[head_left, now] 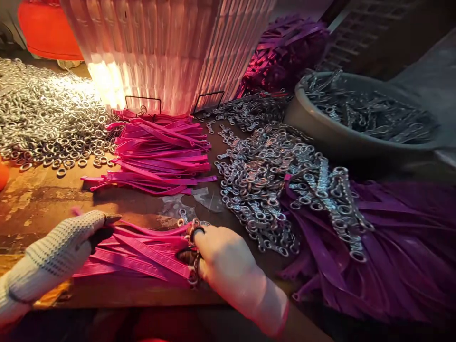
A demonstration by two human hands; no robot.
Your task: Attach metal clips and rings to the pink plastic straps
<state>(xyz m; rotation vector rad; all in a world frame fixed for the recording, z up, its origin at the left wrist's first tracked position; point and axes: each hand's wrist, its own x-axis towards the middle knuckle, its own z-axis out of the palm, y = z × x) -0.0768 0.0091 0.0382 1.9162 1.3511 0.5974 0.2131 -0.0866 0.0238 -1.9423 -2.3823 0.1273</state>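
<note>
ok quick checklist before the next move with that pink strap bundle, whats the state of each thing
1. Left hand grips one end of the pink strap bundle: ok, gloved fingers closed on it.
2. Right hand holds the other end, where the metal rings sit: ok.
3. Bundle resting on the table: ok, it lies flat near the front edge.
4. Straps all threaded on the rings: cannot tell, the hand hides that end.
5. Finished pink stack kept apart from the bundle: ok, bare table between them.
6. Loose clasp pile beside the right hand: ok, apart from it.
</note>
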